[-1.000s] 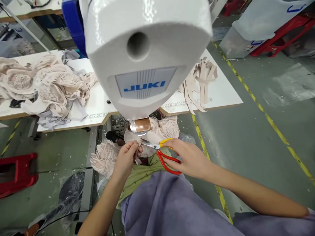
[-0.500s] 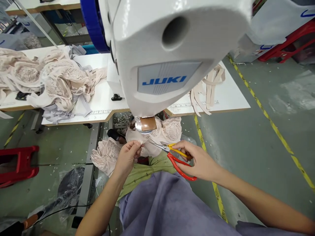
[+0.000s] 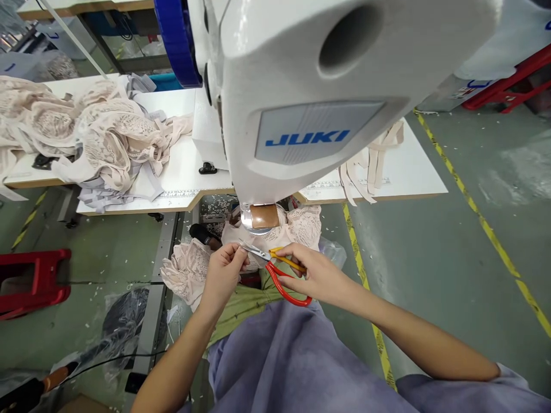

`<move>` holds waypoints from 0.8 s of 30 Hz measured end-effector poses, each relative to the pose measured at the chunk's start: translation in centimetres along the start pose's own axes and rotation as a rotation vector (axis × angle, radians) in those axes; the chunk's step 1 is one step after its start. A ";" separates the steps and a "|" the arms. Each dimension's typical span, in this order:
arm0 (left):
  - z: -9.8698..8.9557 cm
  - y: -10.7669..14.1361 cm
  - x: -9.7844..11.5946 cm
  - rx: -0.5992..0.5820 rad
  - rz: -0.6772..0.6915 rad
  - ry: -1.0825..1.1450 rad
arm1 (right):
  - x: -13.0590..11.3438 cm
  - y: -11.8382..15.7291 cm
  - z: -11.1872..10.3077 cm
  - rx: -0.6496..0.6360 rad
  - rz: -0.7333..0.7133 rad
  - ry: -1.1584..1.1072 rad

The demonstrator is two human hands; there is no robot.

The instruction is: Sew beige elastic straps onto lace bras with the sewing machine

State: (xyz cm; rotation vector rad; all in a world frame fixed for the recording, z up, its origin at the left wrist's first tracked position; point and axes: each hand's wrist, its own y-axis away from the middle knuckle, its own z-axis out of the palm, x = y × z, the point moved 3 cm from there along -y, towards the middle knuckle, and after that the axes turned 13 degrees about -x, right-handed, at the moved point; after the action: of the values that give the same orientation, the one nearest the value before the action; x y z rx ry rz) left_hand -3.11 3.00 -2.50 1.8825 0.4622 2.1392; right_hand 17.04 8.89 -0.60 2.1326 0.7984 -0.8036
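One head-worn cam, angled forward and steeply down, with the JUKI sewing machine super close up top and the wearer's purple clothing at the bottom.

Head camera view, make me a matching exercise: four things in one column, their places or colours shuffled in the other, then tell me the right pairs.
Column one:
1. Scissors
2. JUKI lettering
3. Lace garment pile
4. Loose straps

Column two:
A. On the right part of the white table
B. Held in the right hand
C. On the left part of the white table
D. Blue, on the sewing machine

Pairs: 1-B, 2-D, 3-C, 4-A
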 end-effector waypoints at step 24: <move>1.6 0.0 3.4 -0.316 -0.184 0.258 | -0.7 -1.0 -6.4 0.321 -0.328 0.517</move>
State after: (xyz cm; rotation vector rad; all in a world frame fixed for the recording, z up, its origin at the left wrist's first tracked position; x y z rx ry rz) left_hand -1.94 4.43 0.80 1.3528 0.3094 2.1879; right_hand 17.74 14.22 3.10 2.5832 1.3929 -0.5676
